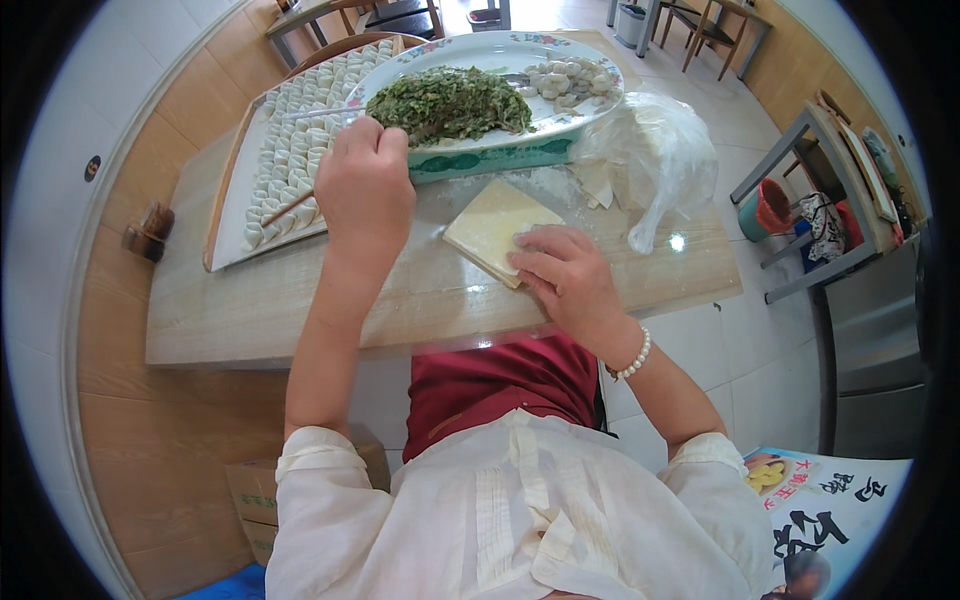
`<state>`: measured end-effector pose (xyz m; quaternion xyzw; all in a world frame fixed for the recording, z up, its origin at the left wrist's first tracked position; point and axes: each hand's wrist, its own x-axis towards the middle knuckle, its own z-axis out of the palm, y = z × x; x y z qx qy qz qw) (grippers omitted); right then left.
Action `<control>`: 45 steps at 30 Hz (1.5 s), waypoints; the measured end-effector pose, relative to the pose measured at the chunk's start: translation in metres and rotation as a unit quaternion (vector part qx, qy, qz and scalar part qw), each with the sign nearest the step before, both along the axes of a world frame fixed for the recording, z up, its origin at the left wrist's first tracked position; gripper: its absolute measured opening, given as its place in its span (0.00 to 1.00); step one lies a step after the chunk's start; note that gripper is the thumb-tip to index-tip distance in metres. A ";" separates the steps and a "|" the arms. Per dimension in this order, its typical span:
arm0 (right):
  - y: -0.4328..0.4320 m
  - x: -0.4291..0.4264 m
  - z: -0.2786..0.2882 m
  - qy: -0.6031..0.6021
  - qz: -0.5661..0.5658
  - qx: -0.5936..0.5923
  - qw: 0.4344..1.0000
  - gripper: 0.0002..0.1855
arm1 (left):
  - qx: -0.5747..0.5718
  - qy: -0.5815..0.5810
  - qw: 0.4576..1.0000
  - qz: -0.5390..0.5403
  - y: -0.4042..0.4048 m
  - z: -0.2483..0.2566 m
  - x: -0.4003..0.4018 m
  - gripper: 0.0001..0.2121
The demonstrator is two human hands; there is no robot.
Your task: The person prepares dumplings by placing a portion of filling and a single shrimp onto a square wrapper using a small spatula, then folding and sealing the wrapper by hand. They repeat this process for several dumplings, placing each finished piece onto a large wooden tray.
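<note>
My left hand (365,176) is closed around a thin wooden stick (287,208), possibly a chopstick, at the near left edge of the filling. Its front end is hidden by the hand. Chopped green filling (450,105) is heaped on a large oval plate (517,46) with a floral rim. Peeled shrimp (570,81) lie at the plate's right end. My right hand (566,274) rests its fingertips on the near right side of a stack of square dough wrappers (491,221) on the table. Left of the plate, a tray (225,244) carries rows of folded dumplings (300,142).
The plate sits over a green-patterned container (487,160). A clear plastic bag (652,150) lies right of it, beside a loose wrapper piece (594,184). A pale utensil handle (322,112) sticks out left over the tray. Jars (150,229) stand by the left wall.
</note>
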<state>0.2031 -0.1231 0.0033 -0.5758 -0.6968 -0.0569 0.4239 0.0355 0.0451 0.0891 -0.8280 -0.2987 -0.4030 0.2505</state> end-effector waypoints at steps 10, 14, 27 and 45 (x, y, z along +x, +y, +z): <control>0.000 -0.001 -0.001 0.014 -0.008 -0.002 1.000 0.09 | -0.041 -0.021 0.998 -0.036 -0.020 -0.008 0.020 0.02; -0.001 -0.001 -0.003 0.013 -0.009 0.002 1.000 0.11 | -0.051 -0.060 0.995 -0.054 -0.019 -0.006 0.006 0.03; -0.004 -0.005 -0.001 0.058 -0.014 -0.023 0.998 0.13 | -0.075 -0.092 0.989 -0.090 -0.001 -0.014 0.016 0.04; -0.005 -0.009 -0.006 0.012 -0.043 0.061 0.997 0.08 | -0.212 -0.002 0.947 -0.242 -0.051 -0.078 -0.017 0.09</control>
